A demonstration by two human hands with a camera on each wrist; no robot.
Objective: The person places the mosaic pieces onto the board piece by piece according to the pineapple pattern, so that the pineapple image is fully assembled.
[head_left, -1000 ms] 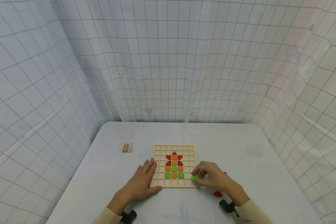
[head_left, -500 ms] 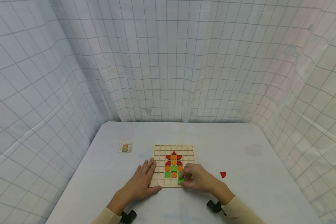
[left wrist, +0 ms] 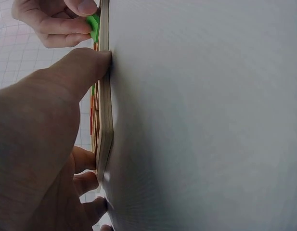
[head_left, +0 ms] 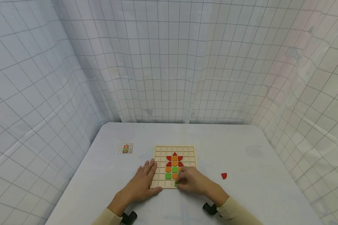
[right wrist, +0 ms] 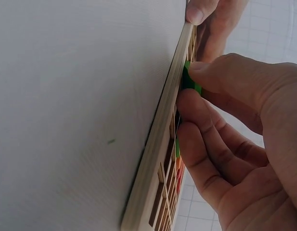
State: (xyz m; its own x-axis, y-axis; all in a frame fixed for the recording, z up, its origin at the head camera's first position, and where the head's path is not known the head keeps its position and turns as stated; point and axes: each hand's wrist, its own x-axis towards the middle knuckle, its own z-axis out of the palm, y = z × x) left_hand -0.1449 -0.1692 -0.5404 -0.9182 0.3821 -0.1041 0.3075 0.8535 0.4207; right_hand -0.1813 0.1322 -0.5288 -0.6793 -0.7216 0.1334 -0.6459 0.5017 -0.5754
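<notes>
A wooden grid board (head_left: 160, 152) lies on the table, with red, orange and green pieces set in its cells. My left hand (head_left: 143, 180) rests along the board's left side, fingers straight and spread, thumb at the near edge. Between thumb and fingertips my right hand (head_left: 194, 180) pinches a green square tile (right wrist: 188, 77), tilted over the board's bottom row. In the left wrist view that tile stands on edge just above the board. The right hand covers several cells and pieces at the board's lower right.
A small pattern card (head_left: 125, 148) with a coloured figure lies at the back left of the table (head_left: 228, 140). One red quarter-round piece (head_left: 224, 176) lies right of the board. White gridded curtains (head_left: 169, 62) stand around the table's back and sides.
My right hand has moved left with the green tile, from the board's right edge to the bottom row below the orange circle. The left hand has stayed in place.
</notes>
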